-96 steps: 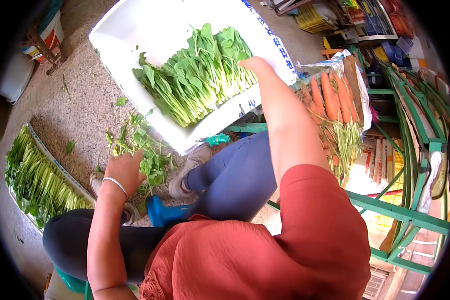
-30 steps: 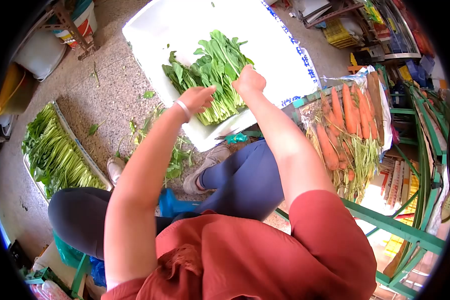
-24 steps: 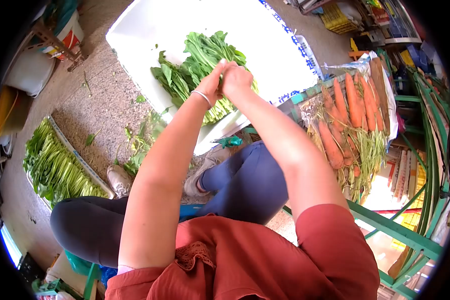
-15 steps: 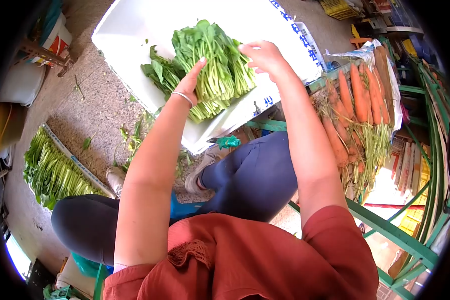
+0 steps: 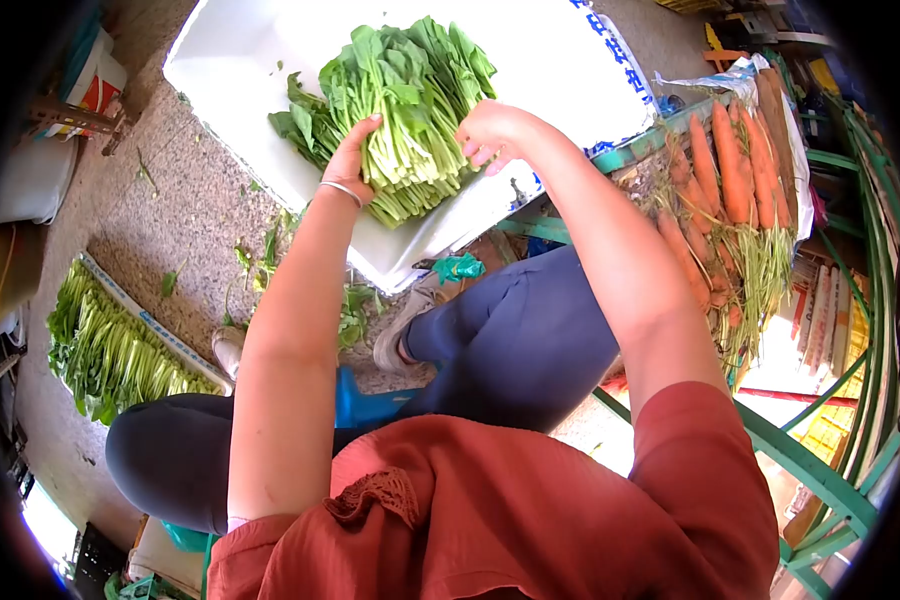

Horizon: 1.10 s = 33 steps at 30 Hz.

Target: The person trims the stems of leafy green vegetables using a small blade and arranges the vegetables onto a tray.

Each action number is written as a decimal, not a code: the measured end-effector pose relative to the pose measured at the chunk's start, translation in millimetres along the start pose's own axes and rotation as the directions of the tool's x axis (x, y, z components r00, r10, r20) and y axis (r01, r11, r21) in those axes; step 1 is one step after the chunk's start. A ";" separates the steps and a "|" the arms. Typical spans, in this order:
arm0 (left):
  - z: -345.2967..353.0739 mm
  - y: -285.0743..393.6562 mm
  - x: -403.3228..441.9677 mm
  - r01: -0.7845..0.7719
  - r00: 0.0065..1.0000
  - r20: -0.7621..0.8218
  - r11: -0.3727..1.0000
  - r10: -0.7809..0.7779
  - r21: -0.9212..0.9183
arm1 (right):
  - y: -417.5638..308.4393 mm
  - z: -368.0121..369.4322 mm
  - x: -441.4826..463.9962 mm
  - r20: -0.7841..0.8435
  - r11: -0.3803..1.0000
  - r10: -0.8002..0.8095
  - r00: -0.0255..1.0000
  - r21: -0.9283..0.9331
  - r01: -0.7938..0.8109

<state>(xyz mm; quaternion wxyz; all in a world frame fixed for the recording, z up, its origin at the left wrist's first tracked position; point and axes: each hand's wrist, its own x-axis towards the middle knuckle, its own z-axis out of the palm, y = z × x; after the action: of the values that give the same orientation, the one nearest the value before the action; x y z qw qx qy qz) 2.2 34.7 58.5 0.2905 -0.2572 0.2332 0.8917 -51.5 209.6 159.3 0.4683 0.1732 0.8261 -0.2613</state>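
A pile of leafy greens (image 5: 410, 130) with pale green stems lies in a white foam box (image 5: 240, 110), leaves pointing away from me and cut stem ends toward me. My left hand (image 5: 352, 165), with a thin bracelet at the wrist, is at the pile's left side. Its thumb rests along the stems, and its other fingers are mostly hidden under the greens. On the right side, my right hand (image 5: 502, 135) hovers close by the stems with its fingers loosely bent and apart. Whether its fingertips touch the greens I cannot tell.
Bunched carrots (image 5: 735, 170) with their tops lie on a green-framed stand (image 5: 810, 470) at the right. Another box of greens (image 5: 135, 345) sits on the floor at the left. Loose leaves (image 5: 355, 315) litter the floor by my shoes. A blue object (image 5: 365, 400) is between my legs.
My right hand has come down from beside the leaves to beside the stems, its fingers more bent. My left hand stays at the pile's left side. The view has shifted slightly.
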 end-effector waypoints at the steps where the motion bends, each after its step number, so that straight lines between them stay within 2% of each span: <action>1: -5.5 1.5 0.2 -0.026 1.000 0.006 1.000 0.026 -0.018 | -0.5 0.1 2.0 0.000 1.000 0.002 1.000 0.005 -0.002; 3: -18.3 2.8 1.5 -0.028 0.997 0.069 0.997 0.033 -0.071 | -1.8 -0.4 6.7 -0.138 0.997 0.045 0.989 0.071 -0.036; 6: -30.6 3.4 5.3 -0.047 0.993 0.106 0.992 0.060 -0.121 | -1.6 3.6 12.5 -0.180 0.998 0.046 0.983 0.043 -0.038; 10: -28.8 3.7 4.2 -0.061 0.990 0.118 0.988 0.077 -0.140 | -3.9 9.0 20.3 -0.073 1.000 0.011 0.997 -0.006 -0.011; 12: -27.7 3.6 3.5 -0.052 0.989 0.128 0.989 0.070 -0.139 | -6.5 17.9 24.5 -0.039 0.996 -0.084 0.996 0.023 0.084; 13: -27.4 3.5 3.4 -0.047 0.989 0.131 0.989 0.066 -0.139 | -8.0 23.2 25.4 -0.038 0.996 -0.084 0.996 0.024 0.085; 15: -28.2 3.1 4.4 -0.035 0.985 0.160 0.988 0.060 -0.154 | -9.9 37.6 21.4 -0.151 0.961 -0.153 0.977 0.207 0.183; 16: -29.6 3.3 4.7 -0.021 0.981 0.189 0.985 0.054 -0.169 | -11.0 40.2 16.3 -0.145 0.961 -0.156 0.977 0.208 0.184; 19: -30.6 3.3 4.7 -0.027 0.981 0.184 0.987 0.055 -0.156 | -17.4 37.4 1.3 0.121 0.916 -0.272 0.954 0.336 0.219; 20: -30.2 2.2 4.2 -0.029 0.982 0.182 0.987 0.058 -0.157 | -19.0 38.2 5.0 0.112 0.904 -0.285 0.952 0.361 0.228; 21: -27.4 1.4 1.1 -0.049 0.977 0.200 0.989 0.076 -0.136 | -18.9 38.6 11.3 0.114 0.905 -0.286 0.952 0.359 0.229; 24: -17.3 -1.2 -8.8 -0.109 0.972 0.199 0.991 0.123 -0.079 | -21.2 35.3 21.2 0.306 0.798 -0.401 0.864 0.579 0.166; 25: -12.9 -1.2 -12.0 -0.139 0.967 0.206 0.988 0.151 -0.070 | -21.7 32.1 17.5 0.306 0.799 -0.402 0.863 0.578 0.167; 27: -3.0 2.6 -19.4 -0.173 0.947 0.268 0.984 0.179 -0.047 | -23.6 22.7 8.4 0.217 0.843 -0.420 0.881 0.453 0.290; 29: 7.8 7.6 -28.8 -0.261 0.925 0.291 0.965 0.242 0.027 | -27.3 15.1 0.6 0.205 0.822 -0.449 0.870 0.476 0.312; 31: 18.0 9.5 -35.8 -0.350 0.900 0.319 0.930 0.299 0.116 | -29.9 7.5 -5.1 0.162 0.784 -0.573 0.803 0.392 0.481; 33: 22.8 -2.0 -46.0 -0.384 0.912 0.266 0.877 0.312 0.288 | -16.5 -3.5 -10.2 0.194 0.781 -0.590 0.783 0.384 0.493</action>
<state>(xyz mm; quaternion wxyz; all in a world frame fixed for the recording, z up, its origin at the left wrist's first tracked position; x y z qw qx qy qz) 28.3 30.7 102.6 0.1872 -0.0617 0.3912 0.8989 -57.5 198.1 174.1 0.4594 -0.0452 0.7062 -0.5368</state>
